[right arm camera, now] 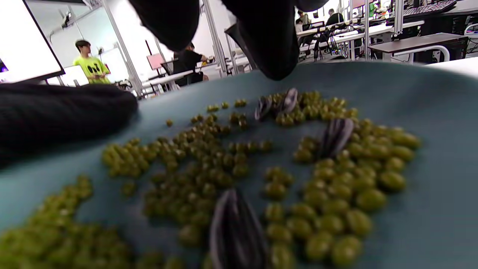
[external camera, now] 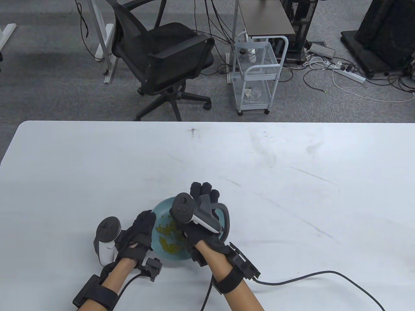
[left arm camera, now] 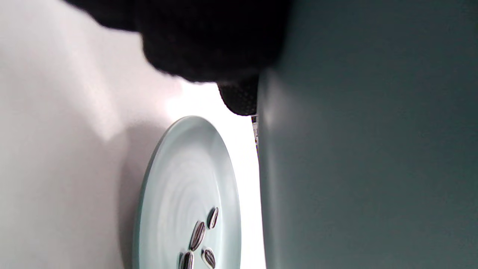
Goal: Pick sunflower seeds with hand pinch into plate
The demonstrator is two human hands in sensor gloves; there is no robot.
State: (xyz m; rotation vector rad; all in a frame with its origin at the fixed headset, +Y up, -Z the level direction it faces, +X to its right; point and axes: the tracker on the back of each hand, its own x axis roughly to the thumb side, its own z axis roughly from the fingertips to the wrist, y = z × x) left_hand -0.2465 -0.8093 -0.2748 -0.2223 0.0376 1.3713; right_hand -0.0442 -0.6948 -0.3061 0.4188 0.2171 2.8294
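Observation:
A teal bowl [external camera: 162, 207] near the table's front edge holds green beans [external camera: 168, 238] mixed with striped sunflower seeds [right arm camera: 336, 136]. My right hand [external camera: 201, 191] hovers over the bowl. In the right wrist view its fingertips [right arm camera: 274, 63] are apart just above two seeds [right arm camera: 287, 101], holding nothing. My left hand [external camera: 142, 226] grips the bowl's left rim, and its finger [right arm camera: 56, 112] lies over the edge. In the left wrist view a pale plate [left arm camera: 186, 168] with several seeds [left arm camera: 198, 235] lies beside the bowl's outer wall [left arm camera: 366, 149]. The plate is hidden in the table view.
The white table [external camera: 291, 194] stretches far and right of the bowl. A black cable [external camera: 324, 278] runs from my right wrist across the front right. An office chair [external camera: 162, 58] and a wire cart [external camera: 256, 71] stand on the floor beyond the far edge.

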